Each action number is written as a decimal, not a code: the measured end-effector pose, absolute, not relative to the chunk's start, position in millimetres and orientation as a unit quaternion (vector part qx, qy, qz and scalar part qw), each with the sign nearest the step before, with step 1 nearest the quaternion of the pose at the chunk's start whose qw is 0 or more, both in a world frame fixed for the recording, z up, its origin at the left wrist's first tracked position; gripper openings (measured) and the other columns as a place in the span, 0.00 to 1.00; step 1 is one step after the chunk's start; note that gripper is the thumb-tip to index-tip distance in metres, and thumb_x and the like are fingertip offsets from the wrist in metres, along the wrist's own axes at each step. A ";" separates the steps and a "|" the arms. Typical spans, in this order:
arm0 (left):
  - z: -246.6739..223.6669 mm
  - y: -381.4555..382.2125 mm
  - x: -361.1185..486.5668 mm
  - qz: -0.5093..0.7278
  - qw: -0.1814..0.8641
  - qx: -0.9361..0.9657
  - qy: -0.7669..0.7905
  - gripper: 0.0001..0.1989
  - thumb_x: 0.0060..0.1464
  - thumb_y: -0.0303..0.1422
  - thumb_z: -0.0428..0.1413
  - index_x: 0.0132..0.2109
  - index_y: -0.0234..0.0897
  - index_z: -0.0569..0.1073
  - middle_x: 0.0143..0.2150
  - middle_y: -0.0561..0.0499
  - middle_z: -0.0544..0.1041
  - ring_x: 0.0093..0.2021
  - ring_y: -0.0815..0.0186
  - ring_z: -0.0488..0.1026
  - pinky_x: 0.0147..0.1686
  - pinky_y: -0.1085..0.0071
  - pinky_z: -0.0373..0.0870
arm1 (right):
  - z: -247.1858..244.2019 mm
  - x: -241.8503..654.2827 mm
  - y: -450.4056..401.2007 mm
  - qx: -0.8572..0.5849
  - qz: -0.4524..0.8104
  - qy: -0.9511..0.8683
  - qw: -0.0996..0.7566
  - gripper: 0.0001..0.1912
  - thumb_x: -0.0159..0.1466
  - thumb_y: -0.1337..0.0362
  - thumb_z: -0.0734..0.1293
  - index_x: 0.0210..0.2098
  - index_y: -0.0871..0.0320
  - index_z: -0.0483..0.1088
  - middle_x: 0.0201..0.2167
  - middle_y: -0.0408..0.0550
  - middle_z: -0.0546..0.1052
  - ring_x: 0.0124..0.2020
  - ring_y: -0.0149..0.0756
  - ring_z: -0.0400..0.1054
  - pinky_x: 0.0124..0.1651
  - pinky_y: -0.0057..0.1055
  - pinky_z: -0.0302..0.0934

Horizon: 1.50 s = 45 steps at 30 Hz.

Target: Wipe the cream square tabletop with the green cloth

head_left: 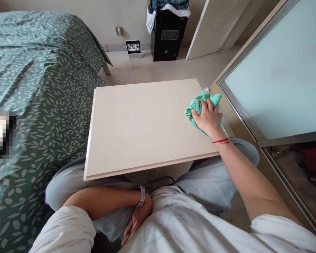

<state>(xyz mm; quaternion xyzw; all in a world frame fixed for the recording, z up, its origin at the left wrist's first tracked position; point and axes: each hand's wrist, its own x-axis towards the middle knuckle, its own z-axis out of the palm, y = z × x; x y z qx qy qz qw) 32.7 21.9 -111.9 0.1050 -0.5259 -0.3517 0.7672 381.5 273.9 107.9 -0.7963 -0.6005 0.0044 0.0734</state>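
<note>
A green cloth lies bunched up near the right edge of a small cream-coloured table. My right hand presses down on the cloth from above, its fingers bent and gripping the folds. A red string circles that wrist. Down in my lap, my left hand rests against my body with the palm turned partly up. Its fingers are loosely stretched and hold nothing. A pale watch band is around the left wrist.
A bed with a green leaf-patterned cover stands left. Behind the table are a small screen device on the floor, a black cabinet topped with clothes, and a door. A frosted-glass sliding panel borders the right.
</note>
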 end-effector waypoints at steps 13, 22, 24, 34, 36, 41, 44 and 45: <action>-44.5 0.6 23.6 0.069 0.469 -0.389 -0.790 0.28 0.57 0.51 0.62 0.59 0.50 0.92 0.59 0.44 0.95 0.65 0.34 0.89 0.38 0.42 0.90 | 128.7 235.7 241.1 -0.709 0.060 -0.701 0.051 0.42 0.87 0.49 0.63 0.92 0.64 0.64 0.95 0.80 0.56 0.91 0.91 0.55 0.80 0.97 0.57; -33.3 25.0 42.7 0.044 0.500 -0.255 -0.826 0.30 0.53 0.49 0.61 0.58 0.47 0.93 0.52 0.41 0.95 0.52 0.30 0.93 0.24 0.43 0.84 | 147.2 85.8 217.6 -0.487 0.135 -0.862 0.048 0.46 0.86 0.45 0.70 0.93 0.61 0.62 0.97 0.69 0.53 0.94 0.85 0.50 0.87 0.91 0.54; -33.6 25.3 43.1 0.045 0.500 -0.258 -0.825 0.30 0.53 0.49 0.61 0.58 0.48 0.93 0.52 0.41 0.95 0.52 0.30 0.93 0.24 0.43 0.84 | 147.2 61.1 207.4 -0.440 0.121 -0.889 0.045 0.46 0.86 0.43 0.69 0.93 0.59 0.62 0.98 0.66 0.54 0.95 0.82 0.51 0.88 0.88 0.57; -48.0 10.9 27.6 0.072 0.486 -0.366 -0.791 0.30 0.56 0.50 0.62 0.63 0.51 0.92 0.60 0.44 0.94 0.64 0.33 0.89 0.37 0.43 0.89 | 139.7 86.0 197.1 -0.305 0.109 -0.945 0.052 0.37 0.85 0.48 0.72 0.89 0.47 0.71 0.96 0.57 0.62 0.94 0.74 0.55 0.90 0.86 0.51; -54.7 16.5 33.4 0.056 0.504 -0.321 -0.800 0.31 0.58 0.46 0.62 0.66 0.51 0.90 0.59 0.45 0.95 0.61 0.34 0.90 0.37 0.44 0.88 | 137.2 117.1 202.4 -0.322 0.120 -0.938 0.047 0.39 0.84 0.48 0.73 0.91 0.47 0.70 0.96 0.56 0.62 0.94 0.73 0.54 0.91 0.86 0.49; -82.7 23.7 42.5 -0.061 0.676 0.098 -0.728 0.42 0.64 0.28 0.52 0.84 0.33 0.70 0.57 0.35 0.94 0.47 0.31 0.91 0.36 0.39 0.88 | 132.5 217.3 220.1 -0.454 0.126 -0.882 0.036 0.45 0.82 0.48 0.74 0.93 0.49 0.67 0.96 0.60 0.60 0.93 0.80 0.54 0.90 0.87 0.48; -98.8 23.2 35.8 -0.176 0.746 0.152 -0.624 0.45 0.66 0.19 0.43 0.88 0.28 0.57 0.52 0.37 0.95 0.49 0.35 0.90 0.36 0.43 0.89 | 130.3 287.7 224.8 -0.567 0.101 -0.817 0.028 0.44 0.83 0.49 0.70 0.93 0.53 0.67 0.96 0.64 0.59 0.90 0.81 0.60 0.88 0.85 0.53; -102.2 23.3 33.2 -0.201 0.754 0.159 -0.605 0.45 0.66 0.18 0.41 0.88 0.28 0.58 0.52 0.38 0.95 0.51 0.37 0.90 0.38 0.43 0.89 | 129.2 310.8 223.9 -0.603 0.090 -0.792 0.029 0.43 0.83 0.49 0.69 0.93 0.54 0.68 0.96 0.65 0.60 0.89 0.81 0.62 0.88 0.85 0.55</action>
